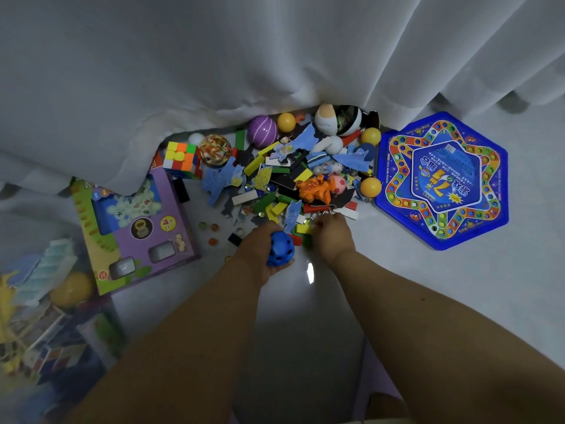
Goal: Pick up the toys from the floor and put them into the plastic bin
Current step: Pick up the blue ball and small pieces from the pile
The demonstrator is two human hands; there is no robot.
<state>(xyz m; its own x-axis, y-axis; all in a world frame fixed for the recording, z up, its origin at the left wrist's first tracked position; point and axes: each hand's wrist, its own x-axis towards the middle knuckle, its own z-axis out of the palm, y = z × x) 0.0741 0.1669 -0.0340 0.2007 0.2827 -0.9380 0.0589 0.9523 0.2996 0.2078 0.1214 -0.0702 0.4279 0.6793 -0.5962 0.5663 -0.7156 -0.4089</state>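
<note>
A heap of toys [293, 172] lies on the white floor against the curtain: coloured blocks, balls, paper pieces, an orange figure [315, 188] and a colour cube [182, 160]. My left hand [260, 249] grips a blue ball with holes [280, 247] at the heap's near edge. Just to the right, my right hand [331, 235] reaches into the blocks with fingers curled over small pieces near metal key rings [321, 213]; what it holds is hidden. The clear plastic bin [46, 316] stands at the lower left with toys and a yellow ball inside.
A purple game box [134, 228] lies left of the heap, next to the bin. A blue hexagonal board-game tin [443, 182] lies to the right. White curtains [275, 56] hang over the heap's far side. Loose marbles [211, 229] dot the floor.
</note>
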